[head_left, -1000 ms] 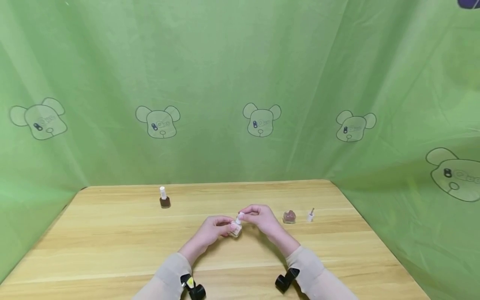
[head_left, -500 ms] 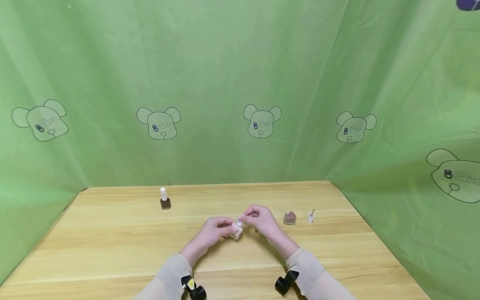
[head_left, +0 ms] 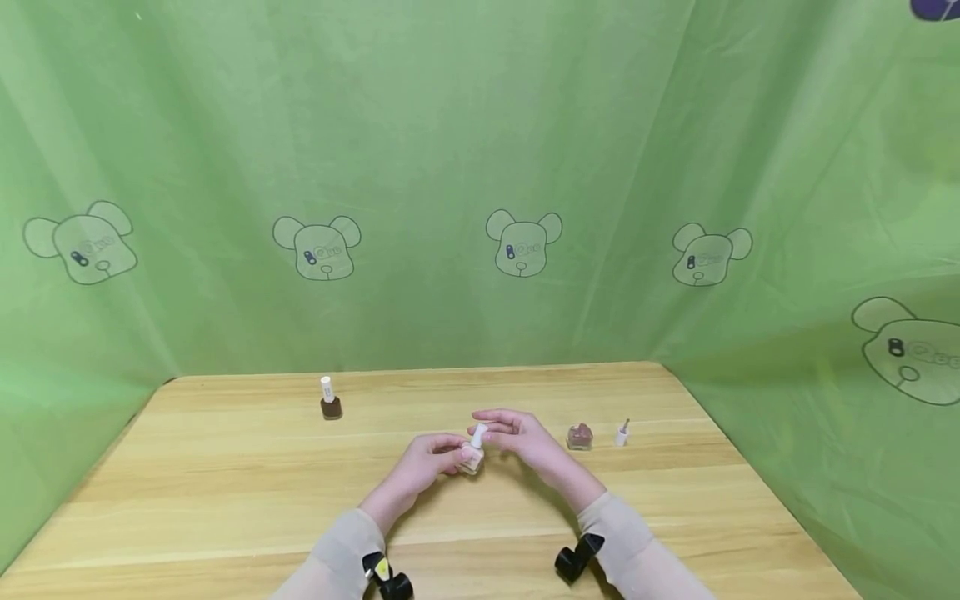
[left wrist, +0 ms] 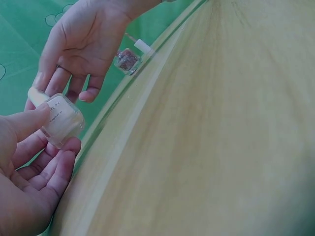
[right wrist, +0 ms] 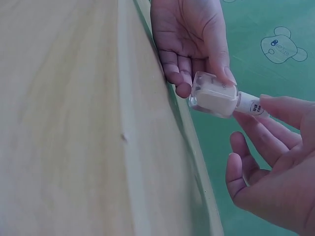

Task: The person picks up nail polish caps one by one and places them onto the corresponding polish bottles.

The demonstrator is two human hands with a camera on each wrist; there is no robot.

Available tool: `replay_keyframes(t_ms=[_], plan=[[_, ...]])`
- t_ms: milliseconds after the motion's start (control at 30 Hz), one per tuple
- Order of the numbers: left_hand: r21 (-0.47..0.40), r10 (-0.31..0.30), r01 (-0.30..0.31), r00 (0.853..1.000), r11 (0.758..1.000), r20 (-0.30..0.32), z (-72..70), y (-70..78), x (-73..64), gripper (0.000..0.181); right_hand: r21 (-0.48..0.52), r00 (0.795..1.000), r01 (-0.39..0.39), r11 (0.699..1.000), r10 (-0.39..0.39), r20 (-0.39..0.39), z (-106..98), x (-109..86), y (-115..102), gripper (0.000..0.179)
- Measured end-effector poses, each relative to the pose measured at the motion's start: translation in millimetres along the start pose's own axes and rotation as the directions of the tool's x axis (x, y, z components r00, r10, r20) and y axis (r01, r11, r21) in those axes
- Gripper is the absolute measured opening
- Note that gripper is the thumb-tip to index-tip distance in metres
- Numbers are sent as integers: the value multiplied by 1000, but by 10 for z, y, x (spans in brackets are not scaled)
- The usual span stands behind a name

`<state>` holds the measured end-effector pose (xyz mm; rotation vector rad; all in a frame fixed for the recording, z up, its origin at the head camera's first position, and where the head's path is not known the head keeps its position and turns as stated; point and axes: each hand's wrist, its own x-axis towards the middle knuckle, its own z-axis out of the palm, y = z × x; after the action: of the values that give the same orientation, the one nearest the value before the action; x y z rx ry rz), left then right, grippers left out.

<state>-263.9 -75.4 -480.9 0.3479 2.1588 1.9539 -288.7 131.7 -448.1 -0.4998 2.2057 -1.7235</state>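
Note:
A square glass nail polish bottle [right wrist: 214, 98] with pale polish hangs tilted above the table. My left hand [head_left: 423, 462] grips its body, thumb on the front label. A tall white cap [head_left: 478, 435] is on the bottle's neck, and my right hand [head_left: 528, 442] has thumb and index finger on either side of it, the thumb touching. Its other fingers stretch out past the cap. On the right, an uncapped bottle of pinkish polish [head_left: 580, 437] stands beside a white cap [head_left: 622, 436] resting with its brush up. A dark, capped nail polish bottle [head_left: 331, 407] stands at the far left.
The light wooden table [head_left: 247, 500] has its back edge near a green curtain [head_left: 420, 317] printed with bear heads. Curtain also hangs at both sides. Black wrist cameras [head_left: 393, 579] sit on both sleeves.
My right fingers have loosened and extended around the white cap, leaving more of it visible. The left hand still holds the bottle in nearly the same place.

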Motion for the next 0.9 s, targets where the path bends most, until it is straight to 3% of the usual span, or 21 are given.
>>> replay_keyframes(t_ms=[133, 367, 567, 900], plan=[[8, -5, 5, 1000, 1000, -1, 0, -10, 6, 37, -1, 1000, 18, 1000, -18, 21, -8, -7, 16, 47], [-1, 14, -14, 1000, 1000, 12, 1, -3, 1, 37, -36, 999, 30, 999, -30, -10, -2, -17, 16, 37], [4, -6, 6, 1000, 1000, 13, -1, 3, -5, 36, -90, 996, 8, 996, -17, -89, 39, -15, -2, 32], [42, -1, 1, 1000, 999, 11, 21, 29, -35, 35, -110, 970, -70, 991, 42, -238, 88, -10, -11, 24]])
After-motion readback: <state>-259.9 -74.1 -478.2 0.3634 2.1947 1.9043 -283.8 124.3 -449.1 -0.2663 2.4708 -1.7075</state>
